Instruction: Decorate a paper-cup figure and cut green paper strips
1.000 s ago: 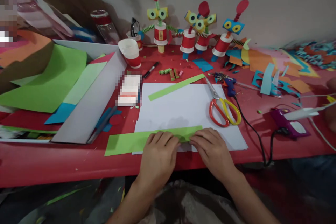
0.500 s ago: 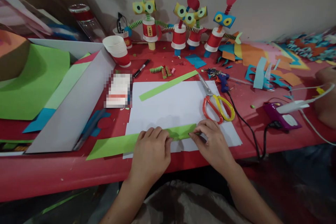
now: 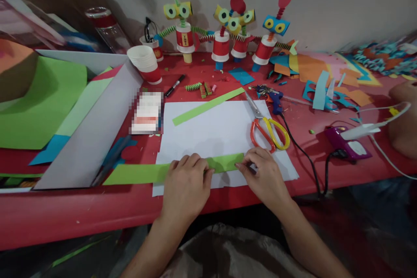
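Note:
A long green paper strip [image 3: 137, 174] lies across the near part of a white paper sheet [image 3: 215, 132], its left end reaching past the sheet over the red table. My left hand [image 3: 187, 182] is closed over the strip's middle, with thumb and fingers pressing on it. At the strip's right end, my right hand [image 3: 265, 176] pinches the edge between thumb and fingertips. A narrower green strip [image 3: 208, 106] rests slantwise on the sheet's far side. Scissors [image 3: 265, 126] with one red and one yellow handle lie partly opened, just beyond my right hand.
Left stands a white box [image 3: 87, 126] of coloured paper, with stacked paper cups [image 3: 143, 63] behind it. Cup robots [image 3: 221, 45] line the wall. A blue glue gun [image 3: 276, 100] and purple power adapter [image 3: 347, 143] with cables lie right. Another person's arm [image 3: 404, 117] rests at far right.
The long strip's left end has swung slightly away from me, so the strip lies straighter. Both hands keep their hold in nearly the same place.

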The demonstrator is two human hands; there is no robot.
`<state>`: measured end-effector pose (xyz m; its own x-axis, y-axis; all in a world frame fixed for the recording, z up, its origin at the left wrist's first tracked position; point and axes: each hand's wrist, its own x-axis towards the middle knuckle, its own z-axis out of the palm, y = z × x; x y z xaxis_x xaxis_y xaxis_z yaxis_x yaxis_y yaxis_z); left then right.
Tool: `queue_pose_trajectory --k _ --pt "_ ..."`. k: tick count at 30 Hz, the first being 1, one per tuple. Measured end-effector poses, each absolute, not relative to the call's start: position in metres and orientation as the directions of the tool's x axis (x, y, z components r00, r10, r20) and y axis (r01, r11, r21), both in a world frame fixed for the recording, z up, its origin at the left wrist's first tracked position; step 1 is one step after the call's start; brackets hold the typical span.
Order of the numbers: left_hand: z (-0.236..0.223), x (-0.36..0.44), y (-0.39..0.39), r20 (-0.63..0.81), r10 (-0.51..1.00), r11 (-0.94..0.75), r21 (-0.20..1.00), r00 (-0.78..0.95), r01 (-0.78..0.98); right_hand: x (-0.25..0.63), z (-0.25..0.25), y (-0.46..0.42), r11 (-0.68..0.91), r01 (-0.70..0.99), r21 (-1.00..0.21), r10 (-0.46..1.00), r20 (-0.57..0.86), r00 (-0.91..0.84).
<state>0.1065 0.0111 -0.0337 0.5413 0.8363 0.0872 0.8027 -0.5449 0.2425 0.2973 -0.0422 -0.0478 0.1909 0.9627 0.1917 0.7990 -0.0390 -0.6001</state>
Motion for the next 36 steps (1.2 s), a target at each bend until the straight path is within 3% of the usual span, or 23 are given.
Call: queue_pose_trajectory --k 3,6,9,12,28,36 --pt "-0.036 0.112 0.009 0.136 0.832 -0.554 0.233 0.538 0.799 0.304 -0.047 -0.042 -0.067 0.803 -0.592 0.961 0.180 0.212" --pt "-0.036 0.115 0.007 0.124 0.847 -0.531 0.236 0.517 0.814 0.300 -0.045 -0.043 -0.065 0.865 -0.498 0.945 0.246 0.213" --pt "-0.034 0.115 0.009 0.087 0.850 -0.525 0.232 0.520 0.819 0.282 -0.044 -0.049 0.108 0.922 -0.371 0.945 0.327 0.021" --pt "-0.032 0.115 0.012 0.065 0.847 -0.528 0.225 0.528 0.819 0.261 -0.048 -0.058 0.261 0.888 -0.378 0.943 0.297 -0.150" --pt "-0.039 0.026 0.023 0.034 0.932 -0.353 0.311 0.361 0.882 0.241 -0.057 -0.068 0.240 0.947 -0.215 0.964 0.169 -0.206" --pt "-0.048 -0.021 0.035 0.025 0.975 -0.203 0.495 0.220 0.845 0.245 -0.061 -0.068 0.282 0.946 -0.163 0.946 0.209 -0.246"
